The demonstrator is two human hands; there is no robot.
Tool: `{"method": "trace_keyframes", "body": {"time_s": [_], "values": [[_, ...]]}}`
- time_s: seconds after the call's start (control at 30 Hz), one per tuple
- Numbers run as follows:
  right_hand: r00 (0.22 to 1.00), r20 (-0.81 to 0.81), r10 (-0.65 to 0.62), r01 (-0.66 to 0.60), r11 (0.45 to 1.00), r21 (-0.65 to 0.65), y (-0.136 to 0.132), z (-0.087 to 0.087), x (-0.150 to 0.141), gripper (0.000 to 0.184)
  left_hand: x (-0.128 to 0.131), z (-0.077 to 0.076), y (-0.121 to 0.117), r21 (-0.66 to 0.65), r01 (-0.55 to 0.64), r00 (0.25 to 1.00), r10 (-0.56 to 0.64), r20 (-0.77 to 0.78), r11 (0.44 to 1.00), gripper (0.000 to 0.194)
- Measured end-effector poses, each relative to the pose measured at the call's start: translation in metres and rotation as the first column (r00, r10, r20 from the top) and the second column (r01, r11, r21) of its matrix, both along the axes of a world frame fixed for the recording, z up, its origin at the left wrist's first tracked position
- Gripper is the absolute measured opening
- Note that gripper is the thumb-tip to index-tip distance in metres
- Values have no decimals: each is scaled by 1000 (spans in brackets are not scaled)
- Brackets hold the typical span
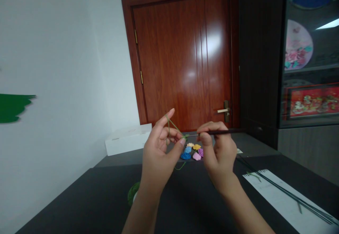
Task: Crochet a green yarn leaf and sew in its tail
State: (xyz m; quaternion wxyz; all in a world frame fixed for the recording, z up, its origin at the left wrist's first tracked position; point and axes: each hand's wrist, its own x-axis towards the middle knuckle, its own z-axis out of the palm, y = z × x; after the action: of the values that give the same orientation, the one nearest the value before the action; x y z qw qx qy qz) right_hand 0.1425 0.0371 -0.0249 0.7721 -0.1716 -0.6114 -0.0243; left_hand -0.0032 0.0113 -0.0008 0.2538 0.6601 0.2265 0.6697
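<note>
Centre frame: left hand (156, 156) pinches green yarn (174, 126) looped over its raised forefinger, right hand (219, 156) closes on a black-handled crochet hook (222, 132) — risk: slackened tension could slip the loop off the finger, dropping the stitch.

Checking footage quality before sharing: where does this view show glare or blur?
In the head view, glare blooms on the varnished wooden door, a light streak crosses the glass cabinet front, the green wall shape looks smeared, and the left hand and right hand stay fairly sharp.
</note>
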Motion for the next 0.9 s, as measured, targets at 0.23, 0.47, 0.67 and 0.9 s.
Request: {"method": "trace_keyframes", "body": {"time_s": [0.23,0.47,0.67,0.9], "values": [[424,-415,805,-876,248,-414,11,4,0,30,-9,0,4,-182,397,918,-388,86,899,73],[320,-501,804,-932,170,-321,7,4,-11,27,1,2,-1,-98,278,946,-254,202,956,56],[246,-590,769,-956,93,-277,2,7,-17,23,12,1,-8,59,90,969,-101,226,994,55],[227,-624,748,-969,109,-222,-2,7,-23,22,12,1,-7,116,-28,985,8,171,993,58]]}}
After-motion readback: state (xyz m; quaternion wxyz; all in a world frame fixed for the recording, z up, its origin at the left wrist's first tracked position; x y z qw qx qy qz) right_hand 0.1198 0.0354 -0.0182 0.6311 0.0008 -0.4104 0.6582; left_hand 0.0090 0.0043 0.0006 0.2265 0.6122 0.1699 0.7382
